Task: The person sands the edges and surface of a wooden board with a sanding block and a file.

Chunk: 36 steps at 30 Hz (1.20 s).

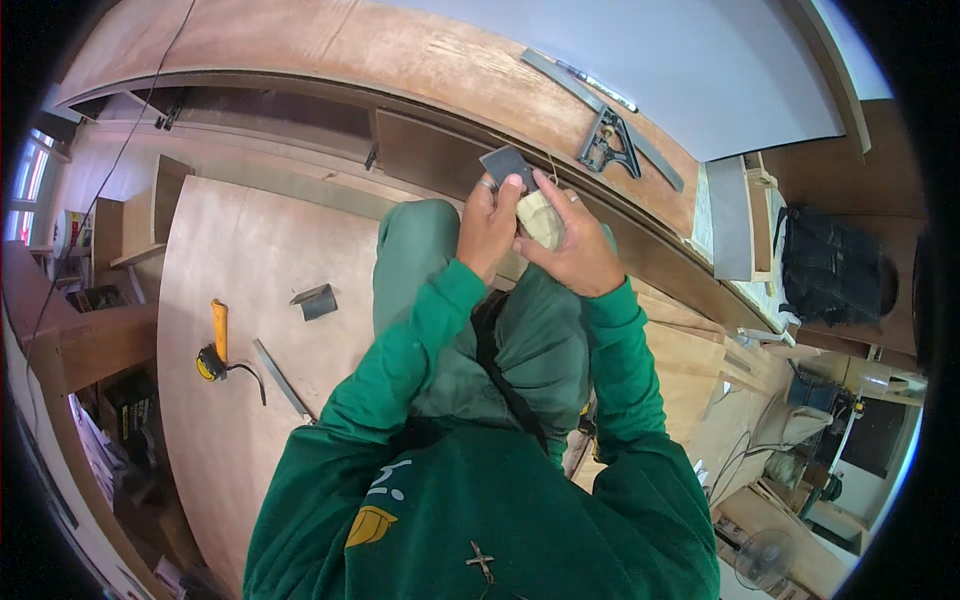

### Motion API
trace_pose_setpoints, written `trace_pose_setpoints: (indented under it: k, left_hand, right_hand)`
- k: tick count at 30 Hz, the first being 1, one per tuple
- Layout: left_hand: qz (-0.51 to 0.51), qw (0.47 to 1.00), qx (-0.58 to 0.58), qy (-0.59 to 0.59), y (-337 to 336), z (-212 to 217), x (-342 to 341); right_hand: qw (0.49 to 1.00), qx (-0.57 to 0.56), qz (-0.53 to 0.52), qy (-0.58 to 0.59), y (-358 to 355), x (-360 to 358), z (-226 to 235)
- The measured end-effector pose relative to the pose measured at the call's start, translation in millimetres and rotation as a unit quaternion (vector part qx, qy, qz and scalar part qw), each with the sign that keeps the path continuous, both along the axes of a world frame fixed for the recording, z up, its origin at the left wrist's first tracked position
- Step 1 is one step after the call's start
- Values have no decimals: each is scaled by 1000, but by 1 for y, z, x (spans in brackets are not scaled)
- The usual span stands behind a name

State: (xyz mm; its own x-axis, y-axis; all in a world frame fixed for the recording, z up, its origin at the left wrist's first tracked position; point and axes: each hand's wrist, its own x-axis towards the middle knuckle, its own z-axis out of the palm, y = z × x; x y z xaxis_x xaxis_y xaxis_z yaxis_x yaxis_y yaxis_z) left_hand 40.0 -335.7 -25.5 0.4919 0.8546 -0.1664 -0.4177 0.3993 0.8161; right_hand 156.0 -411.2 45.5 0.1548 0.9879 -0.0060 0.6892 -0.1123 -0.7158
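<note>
Over my knees, my left hand (pixel 486 230) pinches a small flat dark grey piece (pixel 507 166) between thumb and fingers. It looks like a sheet of sandpaper, though its kind is not certain. Close beside it, my right hand (pixel 584 248) is closed around a pale cream lump (pixel 541 220), whose kind I cannot make out. Its index finger reaches up to the edge of the grey piece. Just beyond my hands, a combination square (pixel 612 150) lies on the wooden bench top (pixel 400 45), near a marker pen (pixel 597 87).
On the plywood panel (pixel 230 250) at left lie a curled dark grey piece (pixel 317 302), an orange-handled tool (pixel 219 325), a yellow and black tape measure (pixel 211 363) and a long metal blade (pixel 285 383). A black bag (pixel 835 268) sits at right. A fan (pixel 766 558) stands lower right.
</note>
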Motion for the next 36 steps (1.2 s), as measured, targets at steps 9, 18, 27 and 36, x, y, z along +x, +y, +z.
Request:
trace_pose_setpoints:
  k: [9, 18, 27, 36]
  left_hand:
    - [58, 995, 54, 64, 19, -31, 21]
    - [67, 991, 77, 86, 23, -34, 27]
    - [81, 993, 60, 66, 29, -33, 29]
    - [74, 994, 30, 73, 37, -37, 30]
  right_hand:
    - [991, 39, -32, -125, 13, -5, -23]
    - [982, 23, -58, -179, 18, -12, -13]
    - [976, 57, -52, -205, 25, -13, -22]
    - [978, 11, -79, -193, 30, -22, -14]
